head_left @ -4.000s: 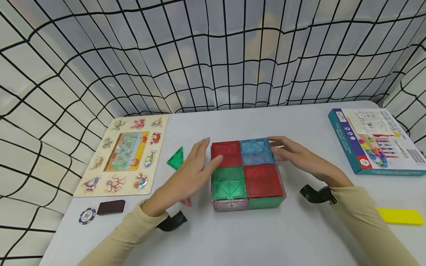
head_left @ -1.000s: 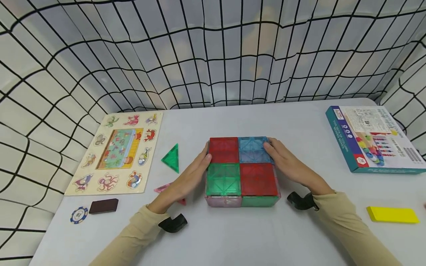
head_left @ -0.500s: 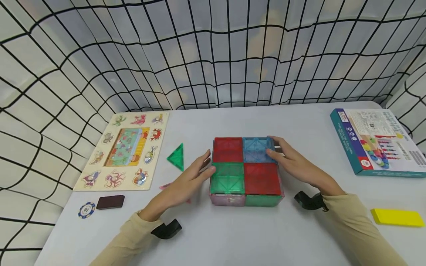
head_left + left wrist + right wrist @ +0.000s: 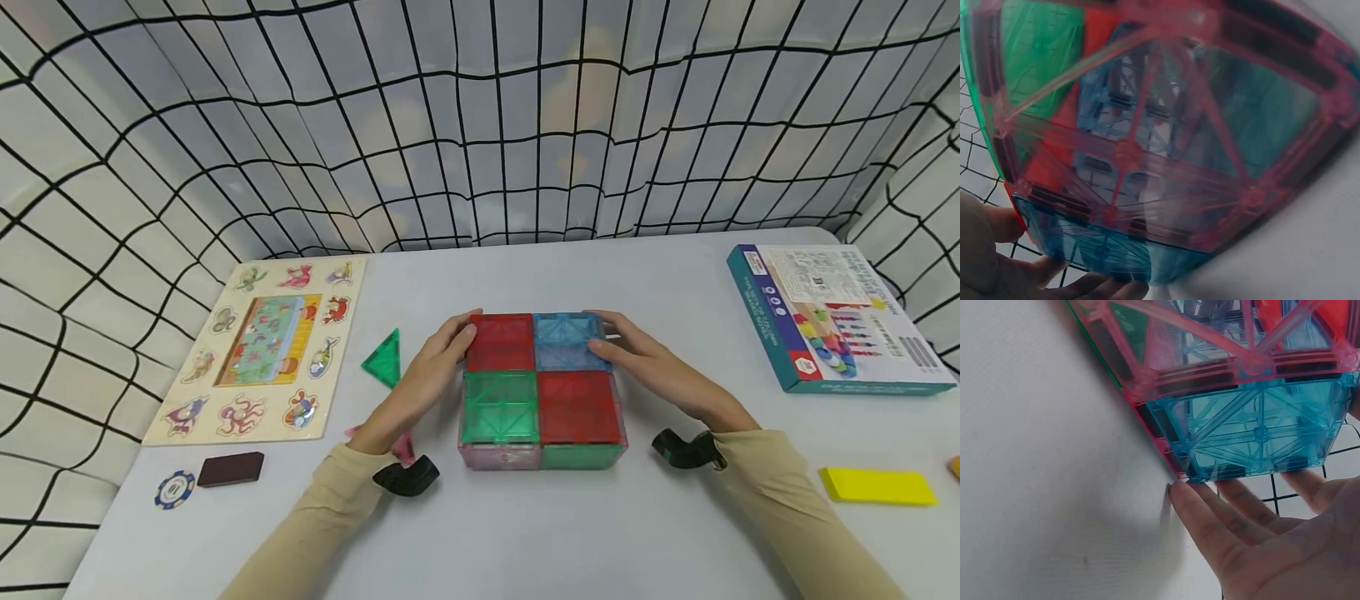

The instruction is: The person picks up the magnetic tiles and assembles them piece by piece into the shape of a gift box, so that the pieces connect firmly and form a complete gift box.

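No text, brand or number can be read in any view. Print is seen on the top face of the teal box (image 4: 836, 319) at the right of the counter (image 4: 675, 275), along with a row of small round marks on its dark side strip, but the lettering is too small and blurred to be made out. A ring of markings is seen on the blue-and-white chip (image 4: 175, 488), likewise illegible.

Green triangle (image 4: 384, 358) near left hand (image 4: 420, 379); bare table (image 4: 540, 525) in front.
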{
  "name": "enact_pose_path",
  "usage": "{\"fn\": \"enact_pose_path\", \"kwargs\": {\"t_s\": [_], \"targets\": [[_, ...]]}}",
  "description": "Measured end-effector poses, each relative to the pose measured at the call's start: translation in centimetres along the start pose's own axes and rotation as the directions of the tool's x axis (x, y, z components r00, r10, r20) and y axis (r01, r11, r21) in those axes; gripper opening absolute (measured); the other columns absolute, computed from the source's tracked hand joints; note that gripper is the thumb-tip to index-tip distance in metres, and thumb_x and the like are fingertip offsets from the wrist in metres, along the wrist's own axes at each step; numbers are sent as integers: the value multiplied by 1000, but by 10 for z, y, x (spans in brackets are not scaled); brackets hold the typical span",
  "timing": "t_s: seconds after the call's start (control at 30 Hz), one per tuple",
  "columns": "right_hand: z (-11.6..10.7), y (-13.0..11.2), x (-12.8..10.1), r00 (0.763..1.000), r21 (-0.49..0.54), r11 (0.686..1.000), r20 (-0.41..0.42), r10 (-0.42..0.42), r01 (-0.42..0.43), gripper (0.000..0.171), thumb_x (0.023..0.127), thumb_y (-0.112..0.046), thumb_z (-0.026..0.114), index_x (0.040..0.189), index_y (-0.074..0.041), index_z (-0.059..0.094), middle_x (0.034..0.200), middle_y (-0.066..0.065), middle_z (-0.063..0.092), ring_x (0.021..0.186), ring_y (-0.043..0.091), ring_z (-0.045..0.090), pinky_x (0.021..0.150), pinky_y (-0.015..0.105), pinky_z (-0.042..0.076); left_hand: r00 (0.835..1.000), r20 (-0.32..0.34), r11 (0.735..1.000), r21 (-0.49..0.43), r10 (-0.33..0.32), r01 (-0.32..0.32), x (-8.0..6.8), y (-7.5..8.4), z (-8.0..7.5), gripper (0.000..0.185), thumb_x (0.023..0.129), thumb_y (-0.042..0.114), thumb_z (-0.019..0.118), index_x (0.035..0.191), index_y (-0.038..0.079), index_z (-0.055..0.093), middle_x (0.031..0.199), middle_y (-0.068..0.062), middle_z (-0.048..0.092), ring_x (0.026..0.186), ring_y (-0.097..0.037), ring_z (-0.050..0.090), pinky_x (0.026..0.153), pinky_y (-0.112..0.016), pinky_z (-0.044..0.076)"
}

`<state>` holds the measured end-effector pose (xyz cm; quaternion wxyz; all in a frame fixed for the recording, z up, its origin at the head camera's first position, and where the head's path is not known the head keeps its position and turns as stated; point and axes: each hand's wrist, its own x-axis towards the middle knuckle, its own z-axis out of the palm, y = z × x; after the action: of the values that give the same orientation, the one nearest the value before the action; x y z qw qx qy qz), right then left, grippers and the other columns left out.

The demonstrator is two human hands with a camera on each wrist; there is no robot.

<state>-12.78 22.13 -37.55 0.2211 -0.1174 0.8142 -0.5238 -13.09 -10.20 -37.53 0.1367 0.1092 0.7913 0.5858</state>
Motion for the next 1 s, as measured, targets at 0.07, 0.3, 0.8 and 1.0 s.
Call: {"fn": "enact_pose_path", "kwargs": {"t_s": [0.07, 0.3, 0.8, 1.0], "targets": [[2, -1, 1, 1000, -9, 1000, 14, 28, -28, 76, 109, -54, 44, 169, -18, 14, 173, 14, 16, 156, 44, 20, 119, 75, 19, 1000, -3, 1000, -15, -26, 25, 1, 0, 0, 54, 115, 34, 37, 160, 5, 35, 161, -15, 42, 149, -32, 40, 124, -51, 30], [6, -2, 1, 999, -33, 999, 35, 25, -24, 80, 112, -54, 30, 168, -5, 2, 174, 20, 5, 148, 52, 35, 120, 72, 20, 995, 81, 998, -7, -58, 59, -1, -1, -10, 58, 116, 37, 27, 161, 0, 31, 161, -20, 42, 149, -38, 40, 124, -53, 31], [0, -12, -5, 998, -94, 994, 40, 54, -50, 79, 112, -52, 34, 167, -3, 6, 172, 24, 13, 146, 50, 38, 118, 72, 27, 944, 259, 978, 94, -204, 186, -4, 6, -40, 70, 112, 48, 41, 165, 5, 27, 165, -14, 38, 147, -35, 46, 125, -57, 26], [-7, -18, -13, 995, -184, 983, 91, 32, -15, 71, 114, -41, 36, 163, 6, 16, 121, 19, 65, 104, 32, 68, 96, 51, 58, 928, 292, 971, 134, -232, 201, -7, 6, -45, 73, 109, 50, 50, 164, 6, 31, 163, -12, 42, 144, -32, 51, 124, -57, 28]]}}
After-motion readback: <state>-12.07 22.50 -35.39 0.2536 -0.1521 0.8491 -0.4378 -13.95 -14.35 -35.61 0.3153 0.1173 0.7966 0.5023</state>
